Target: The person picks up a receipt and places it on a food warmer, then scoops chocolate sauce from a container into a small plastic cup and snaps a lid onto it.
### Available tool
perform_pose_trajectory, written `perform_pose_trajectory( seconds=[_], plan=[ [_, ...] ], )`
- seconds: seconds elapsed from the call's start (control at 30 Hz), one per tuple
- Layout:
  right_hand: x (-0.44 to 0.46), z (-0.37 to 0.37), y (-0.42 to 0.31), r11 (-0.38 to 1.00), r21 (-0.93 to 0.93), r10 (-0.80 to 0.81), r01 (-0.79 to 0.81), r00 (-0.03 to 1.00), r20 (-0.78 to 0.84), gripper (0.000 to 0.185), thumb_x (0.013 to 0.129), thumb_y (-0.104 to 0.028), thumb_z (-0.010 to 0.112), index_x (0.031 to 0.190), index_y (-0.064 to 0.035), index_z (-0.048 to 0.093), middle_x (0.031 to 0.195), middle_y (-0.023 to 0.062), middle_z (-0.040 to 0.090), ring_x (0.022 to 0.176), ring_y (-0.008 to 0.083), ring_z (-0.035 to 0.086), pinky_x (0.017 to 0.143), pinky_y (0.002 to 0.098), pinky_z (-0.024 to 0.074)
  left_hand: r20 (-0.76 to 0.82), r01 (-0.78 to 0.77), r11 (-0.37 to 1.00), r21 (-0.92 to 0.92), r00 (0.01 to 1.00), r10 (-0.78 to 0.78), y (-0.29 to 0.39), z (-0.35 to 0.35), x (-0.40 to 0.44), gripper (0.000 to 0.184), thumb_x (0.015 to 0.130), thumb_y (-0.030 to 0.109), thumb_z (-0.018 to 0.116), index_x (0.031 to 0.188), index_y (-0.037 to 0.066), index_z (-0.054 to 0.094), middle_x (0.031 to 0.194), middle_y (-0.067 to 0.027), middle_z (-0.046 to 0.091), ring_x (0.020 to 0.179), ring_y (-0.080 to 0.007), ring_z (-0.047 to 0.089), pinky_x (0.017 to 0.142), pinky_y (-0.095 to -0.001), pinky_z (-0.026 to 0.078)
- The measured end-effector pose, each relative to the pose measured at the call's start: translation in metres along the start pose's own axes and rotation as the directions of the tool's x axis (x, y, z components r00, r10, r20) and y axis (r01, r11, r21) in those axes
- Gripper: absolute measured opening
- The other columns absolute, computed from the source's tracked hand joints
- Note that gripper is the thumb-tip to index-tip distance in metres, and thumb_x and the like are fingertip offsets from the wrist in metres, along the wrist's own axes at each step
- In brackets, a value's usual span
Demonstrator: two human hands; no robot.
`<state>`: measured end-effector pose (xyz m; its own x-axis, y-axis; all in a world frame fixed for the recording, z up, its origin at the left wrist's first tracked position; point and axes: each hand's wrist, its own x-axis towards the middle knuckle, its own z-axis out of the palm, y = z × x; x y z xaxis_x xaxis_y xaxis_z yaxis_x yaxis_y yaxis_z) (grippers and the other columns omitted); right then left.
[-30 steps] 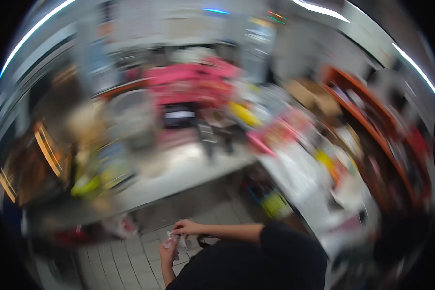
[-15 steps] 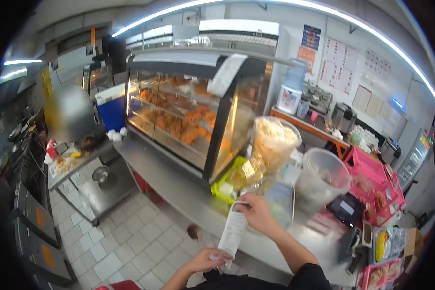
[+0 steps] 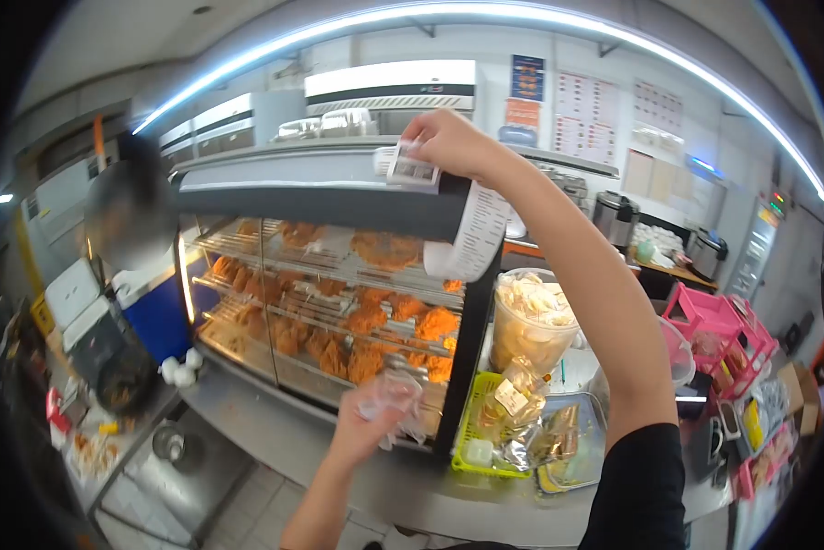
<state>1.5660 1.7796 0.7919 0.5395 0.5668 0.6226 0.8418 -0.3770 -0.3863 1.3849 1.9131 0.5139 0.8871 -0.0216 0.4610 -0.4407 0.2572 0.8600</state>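
Note:
My right hand [image 3: 453, 144] is raised at the top edge of the glass display case [image 3: 316, 194], its fingers pinching a white printed receipt [image 3: 414, 171]. Another long receipt [image 3: 485, 225] hangs down over the case's right corner. In front of the lower glass, my left hand [image 3: 362, 431] is closed on a crumpled clear plastic bag [image 3: 395, 403]. Just above that bag, something metallic shows, too blurred to name. Behind the glass, pieces of fried chicken [image 3: 366, 316] lie on wire shelves.
Right of the case stand a tub of pale chips [image 3: 533, 316], a lime-green basket [image 3: 485, 469] of packets and a metal tray [image 3: 595, 458]. Pink racks [image 3: 705, 321] are farther right. A person [image 3: 128, 215] is at the left, by a blue cooler [image 3: 155, 316].
My right hand has risen from the counter to the case top with the receipt. My left hand has let go of the receipt's lower end and moved up before the glass. The view has shifted closer.

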Motion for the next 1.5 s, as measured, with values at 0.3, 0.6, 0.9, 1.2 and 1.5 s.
perform_pose_trajectory(
  seconds=[0.3, 0.6, 0.9, 1.2, 1.5],
  plan=[
    [0.064, 0.032, -0.029, 0.932, 0.077, 0.333, -0.355, 0.918, 0.215, 0.023, 0.079, -0.006, 0.067, 0.099, 0.0053, 0.063, 0.092, 0.0142, 0.065, 0.083, 0.0185, 0.064, 0.059, 0.029, 0.0543, 0.215, 0.489, 0.842, -0.229, 0.869, -0.446, -0.09, -0.113, -0.03, 0.024, 0.09, 0.01, 0.063, 0.107, -0.005, 0.063, 0.093, -0.0122, 0.067, 0.077, -0.0178, 0.066, 0.069, -0.0304, 0.053],
    [0.083, 0.041, 0.054, 0.762, -0.639, -0.079, -0.109, 0.963, -0.258, 0.015, 0.08, -0.012, 0.065, 0.091, -0.0027, 0.066, 0.091, 0.015, 0.063, 0.095, 0.0313, 0.059, 0.085, 0.0402, 0.0463, 0.19, 0.619, 0.759, -0.201, 0.785, -0.589, -0.111, -0.193, -0.087, 0.031, 0.087, 0.017, 0.068, 0.111, -0.001, 0.062, 0.089, -0.0097, 0.067, 0.074, -0.0183, 0.065, 0.067, -0.0295, 0.053],
    [0.059, 0.053, 0.037, 0.728, -0.669, -0.011, -0.152, 0.972, -0.233, 0.02, 0.085, -0.004, 0.051, 0.097, 0.0004, 0.068, 0.096, 0.0181, 0.064, 0.093, 0.0333, 0.062, 0.086, 0.0401, 0.0475, -0.103, 0.675, 0.682, -0.282, 0.685, -0.721, -0.11, -0.236, -0.123, 0.021, 0.086, 0.017, 0.07, 0.103, 0.005, 0.065, 0.084, -0.0052, 0.066, 0.07, -0.0153, 0.063, 0.058, -0.0284, 0.051],
    [0.042, 0.057, 0.037, 0.455, -0.891, -0.242, -0.016, 0.96, -0.141, 0.025, 0.088, -0.016, 0.047, 0.087, -0.0001, 0.066, 0.095, 0.015, 0.063, 0.086, 0.034, 0.061, 0.079, 0.0452, 0.0497, 0.142, 0.741, 0.661, -0.116, 0.671, -0.728, -0.119, -0.208, -0.097, 0.022, 0.089, 0.014, 0.066, 0.108, 0.004, 0.063, 0.085, -0.0057, 0.065, 0.072, -0.0143, 0.062, 0.059, -0.028, 0.052],
    [0.046, 0.067, 0.068, 0.241, -0.955, -0.033, -0.173, 0.982, -0.186, 0.03, 0.089, -0.029, 0.049, 0.1, -0.0124, 0.072, 0.108, 0.0149, 0.064, 0.109, 0.0362, 0.054, 0.088, 0.0574, 0.04, 0.51, 0.757, 0.653, 0.029, 0.55, -0.661, -0.118, -0.122, -0.098, 0.02, 0.091, 0.013, 0.062, 0.107, 0.001, 0.063, 0.086, -0.0071, 0.065, 0.071, -0.0134, 0.062, 0.06, -0.0274, 0.052]
  ],
)
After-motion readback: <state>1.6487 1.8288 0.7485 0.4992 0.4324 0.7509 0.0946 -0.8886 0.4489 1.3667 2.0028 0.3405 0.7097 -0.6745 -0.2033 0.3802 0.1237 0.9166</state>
